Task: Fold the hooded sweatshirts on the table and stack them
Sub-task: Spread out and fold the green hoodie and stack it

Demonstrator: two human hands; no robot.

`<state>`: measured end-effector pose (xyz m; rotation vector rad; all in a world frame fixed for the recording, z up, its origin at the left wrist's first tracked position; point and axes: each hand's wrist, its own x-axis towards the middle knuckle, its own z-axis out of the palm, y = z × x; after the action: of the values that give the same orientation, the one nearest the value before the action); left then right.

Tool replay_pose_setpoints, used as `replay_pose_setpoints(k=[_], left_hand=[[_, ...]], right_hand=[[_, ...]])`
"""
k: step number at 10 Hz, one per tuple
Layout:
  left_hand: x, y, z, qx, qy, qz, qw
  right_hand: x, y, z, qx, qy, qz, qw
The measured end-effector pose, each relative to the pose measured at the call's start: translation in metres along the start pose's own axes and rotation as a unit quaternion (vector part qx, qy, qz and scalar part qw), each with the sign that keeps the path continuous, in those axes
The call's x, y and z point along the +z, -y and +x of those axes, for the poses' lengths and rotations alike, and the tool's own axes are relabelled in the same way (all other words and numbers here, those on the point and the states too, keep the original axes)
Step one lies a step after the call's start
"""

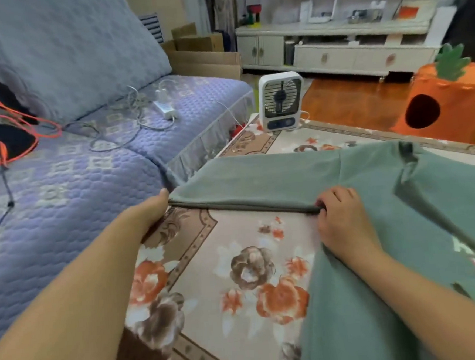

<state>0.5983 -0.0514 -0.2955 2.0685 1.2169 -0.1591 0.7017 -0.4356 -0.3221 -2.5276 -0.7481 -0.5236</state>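
Note:
A grey-green hooded sweatshirt (374,226) lies spread over the right half of the table with the floral cloth (236,264). Its ribbed hem (246,206) runs straight across the table between my two hands. My left hand (148,211) holds the hem's left corner at the table's left edge; its fingers are hidden under the fabric. My right hand (341,220) pinches the hem at its right end, fingers curled into the cloth. A dark drawstring (405,151) shows near the garment's far right. No other sweatshirt is visible.
A small white desk fan (280,101) stands at the table's far edge. A blue quilted sofa (75,168) with cables and a charger (164,107) sits close on the left. An orange carrot-shaped pet house (447,100) stands on the wooden floor at the right.

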Motion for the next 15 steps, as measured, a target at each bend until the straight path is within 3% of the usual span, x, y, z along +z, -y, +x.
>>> replay_pose_setpoints(k=[1, 2, 3, 4, 5, 6, 7, 8, 9, 10, 11, 12, 13, 14, 15], left_hand=[[0.011, 0.002, 0.022, -0.067, 0.078, -0.166, 0.981], [0.003, -0.013, 0.022, -0.043, 0.046, -0.298, 0.953], [0.003, -0.034, 0.011, 0.065, -0.112, -0.577, 0.807], [0.011, -0.043, -0.01, 0.072, -0.145, -0.746, 0.645], [0.007, -0.053, -0.004, 0.011, -0.083, -0.793, 0.604], [0.001, -0.049, 0.002, -0.024, -0.071, -0.731, 0.678], [-0.004, -0.041, 0.01, -0.112, -0.078, -0.661, 0.738], [-0.01, -0.048, 0.007, -0.104, -0.042, -0.683, 0.722], [0.001, -0.061, 0.0, -0.054, -0.051, -0.678, 0.731], [0.003, -0.073, -0.016, -0.153, -0.124, -0.912, 0.36], [-0.014, -0.104, -0.063, -0.106, -0.183, -0.748, 0.629], [-0.009, -0.147, -0.083, 0.134, -0.14, -0.731, 0.654], [0.003, -0.214, -0.158, 0.334, -0.185, -0.577, 0.722], [0.055, -0.265, -0.272, 0.515, -0.158, -0.386, 0.748], [0.133, -0.281, -0.371, 0.657, 0.024, -0.186, 0.73]], right_hand=[[0.0, 0.0, 0.0, 0.028, 0.004, -0.008, 1.0], [0.001, -0.002, 0.003, 0.045, 0.032, -0.013, 0.998], [0.0, 0.0, 0.003, 0.043, 0.045, -0.01, 0.998], [-0.001, 0.002, 0.001, 0.018, 0.03, -0.009, 0.999], [0.001, -0.001, 0.001, 0.008, 0.014, -0.009, 1.0], [0.002, -0.001, -0.002, 0.004, 0.005, -0.012, 1.0], [0.001, 0.001, -0.003, 0.006, -0.003, -0.016, 1.0], [0.0, 0.003, -0.001, 0.024, 0.029, -0.013, 0.999], [0.001, 0.005, -0.001, 0.013, 0.023, -0.025, 0.999], [0.001, 0.005, -0.002, 0.006, -0.004, -0.068, 0.998], [-0.003, 0.007, -0.002, 0.016, 0.037, -0.081, 0.996], [-0.043, 0.01, 0.018, 0.064, 0.222, 0.001, 0.973], [-0.142, -0.004, 0.043, 0.211, 0.347, 0.305, 0.861], [-0.258, -0.033, 0.044, 0.275, 0.15, 0.597, 0.739], [-0.332, -0.075, 0.006, 0.241, 0.039, 0.752, 0.612]])
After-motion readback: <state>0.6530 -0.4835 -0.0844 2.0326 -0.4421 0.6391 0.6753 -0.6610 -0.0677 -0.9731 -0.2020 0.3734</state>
